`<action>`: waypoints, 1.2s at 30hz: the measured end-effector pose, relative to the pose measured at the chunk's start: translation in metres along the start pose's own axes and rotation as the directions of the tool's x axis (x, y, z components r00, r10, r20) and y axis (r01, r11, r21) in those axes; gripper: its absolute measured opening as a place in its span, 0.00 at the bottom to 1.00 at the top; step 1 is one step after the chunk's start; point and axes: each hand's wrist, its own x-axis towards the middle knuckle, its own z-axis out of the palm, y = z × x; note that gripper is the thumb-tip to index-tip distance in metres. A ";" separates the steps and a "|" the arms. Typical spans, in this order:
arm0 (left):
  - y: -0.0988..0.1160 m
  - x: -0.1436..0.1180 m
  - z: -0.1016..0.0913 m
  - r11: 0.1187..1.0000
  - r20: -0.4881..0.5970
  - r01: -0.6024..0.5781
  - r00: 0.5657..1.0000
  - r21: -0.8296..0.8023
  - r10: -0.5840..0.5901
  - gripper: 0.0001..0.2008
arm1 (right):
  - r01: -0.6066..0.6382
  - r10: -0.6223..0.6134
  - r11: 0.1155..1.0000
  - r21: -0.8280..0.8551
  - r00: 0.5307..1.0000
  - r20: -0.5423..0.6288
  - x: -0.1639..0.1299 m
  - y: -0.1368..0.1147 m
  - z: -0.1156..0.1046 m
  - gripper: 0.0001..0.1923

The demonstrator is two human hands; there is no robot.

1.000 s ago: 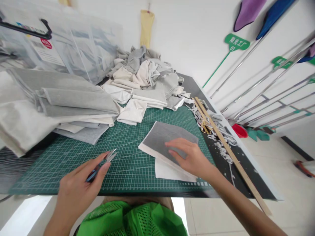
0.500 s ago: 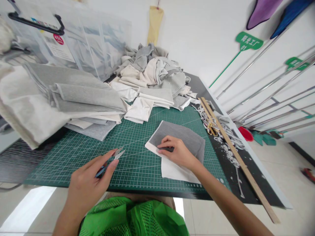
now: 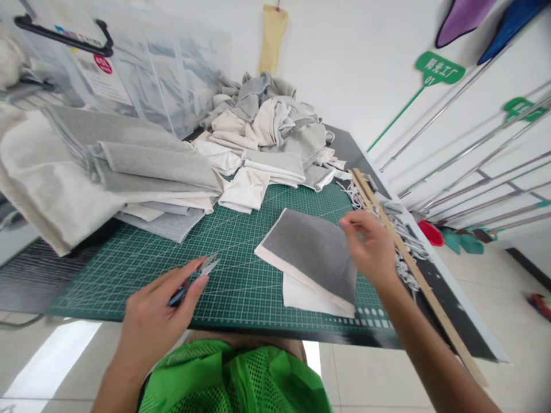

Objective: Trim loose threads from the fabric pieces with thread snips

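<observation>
Lay spread over the dark table (image 3: 434, 312): a green gridded cutting mat (image 3: 232, 241). Sat stacked at the left on the mat's far corner: folded grey and cream fabric panels (image 3: 129, 172). Was heaped behind, toward the wall: a loose pile of grey and off-white cloth pieces (image 3: 267, 123). Stood at the far left: clear plastic storage bins (image 3: 142, 69) with a black handle (image 3: 60, 34). Ran along the mat's right edge: a wooden ruler (image 3: 413, 267), with white fabric trimmings (image 3: 404, 252) scattered beside it. Leaned against the white wall: metal rods with green signs (image 3: 439, 67). Hung on the wall: a yellowish cloth strip (image 3: 272, 34).
</observation>
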 end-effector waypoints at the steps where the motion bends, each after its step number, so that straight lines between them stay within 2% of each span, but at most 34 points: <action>1: 0.000 0.000 0.000 1.000 -0.002 -0.002 1.000 0.004 0.002 0.15 | -0.050 0.040 0.989 -0.138 0.996 -0.074 0.005 0.013 -0.018 0.08; 4: 0.000 0.000 0.001 1.000 -0.017 -0.005 1.000 0.021 0.006 0.15 | -0.126 0.093 0.948 -0.292 0.988 -0.125 0.002 0.062 -0.071 0.07; 6: 0.000 0.000 0.002 1.000 -0.024 0.001 1.000 0.023 0.000 0.15 | -0.088 0.095 0.851 -0.517 0.995 -0.013 -0.013 0.100 -0.101 0.07; 8: 0.000 -0.001 0.002 1.000 -0.022 0.014 1.000 0.014 -0.013 0.15 | -0.020 0.112 0.746 -0.666 0.989 0.096 -0.033 0.133 -0.122 0.10; 9: 0.000 -0.001 0.002 1.000 -0.019 0.020 1.000 0.009 -0.020 0.14 | 0.014 0.114 0.709 -0.705 0.985 0.133 -0.042 0.145 -0.129 0.12; 11: 0.000 0.000 0.002 1.000 -0.016 0.027 0.999 0.004 -0.027 0.14 | 0.018 0.119 0.685 -0.728 0.983 0.136 -0.058 0.161 -0.137 0.13; 14: 0.001 0.001 0.001 1.000 -0.022 0.027 0.999 0.011 -0.027 0.14 | -0.008 0.126 0.682 -0.731 0.986 0.107 -0.067 0.163 -0.137 0.08; 17: 0.002 0.002 0.000 0.999 -0.030 0.022 0.999 0.027 -0.021 0.14 | -0.063 0.155 0.706 -0.705 0.986 0.067 -0.061 0.149 -0.130 0.08; 19: 0.002 0.002 0.000 0.999 -0.030 0.025 0.999 0.037 -0.024 0.13 | -0.082 0.172 0.733 -0.675 0.983 0.067 -0.054 0.134 -0.122 0.13; 23: 0.000 0.000 0.000 0.998 -0.008 0.057 0.998 0.033 -0.056 0.14 | -0.022 0.079 0.825 -0.565 0.994 0.076 -0.043 0.095 -0.102 0.22; 25: -0.001 0.000 0.001 0.997 -0.006 0.069 0.998 0.033 -0.069 0.14 | -0.020 0.034 0.853 -0.522 0.999 0.017 -0.041 0.074 -0.092 0.19; 27: -0.001 0.000 0.000 0.997 -0.011 0.073 0.997 0.035 -0.072 0.14 | -0.070 0.061 0.873 -0.482 0.998 -0.034 -0.042 0.055 -0.082 0.17; 28: -0.001 0.000 0.000 0.997 -0.014 0.073 0.997 0.035 -0.073 0.14 | -0.076 0.071 0.892 -0.446 0.997 -0.028 -0.043 0.046 -0.079 0.18; 30: -0.001 0.000 0.000 0.997 -0.014 0.073 0.997 0.031 -0.073 0.14 | -0.013 0.027 0.947 -0.320 0.999 0.041 -0.047 0.025 -0.072 0.20; 33: 0.000 0.001 0.001 0.997 -0.021 0.077 0.997 0.020 -0.076 0.14 | 0.131 -0.121 0.989 -0.071 0.985 0.124 -0.058 -0.025 -0.059 0.25; 36: 0.000 0.002 0.002 0.996 -0.026 0.089 0.996 0.014 -0.088 0.14 | 0.065 -0.086 0.983 0.172 0.990 0.115 -0.077 -0.100 -0.031 0.29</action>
